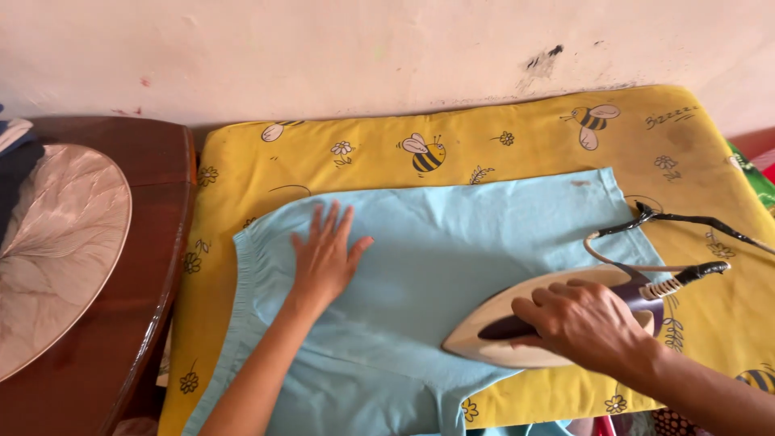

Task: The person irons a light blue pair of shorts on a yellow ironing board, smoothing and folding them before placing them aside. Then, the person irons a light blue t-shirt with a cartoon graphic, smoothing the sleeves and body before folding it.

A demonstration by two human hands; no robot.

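A light blue garment [452, 266] lies spread flat on a yellow ironing pad [517, 153] printed with bees and flowers. My left hand [325, 257] rests palm down on the garment's left part, fingers apart. My right hand [583, 323] grips the dark handle of a cream-coloured electric iron [492, 327]. The iron sits flat on the garment's lower right edge, its tip pointing left. Its black cord [686, 220] runs off to the right over the pad.
A dark wooden table [129, 323] stands at the left with a pale, leaf-patterned round cover [56, 250] and dark cloth on it. A stained pale wall [363, 56] runs behind. Green and red fabric [755, 173] shows at the right edge.
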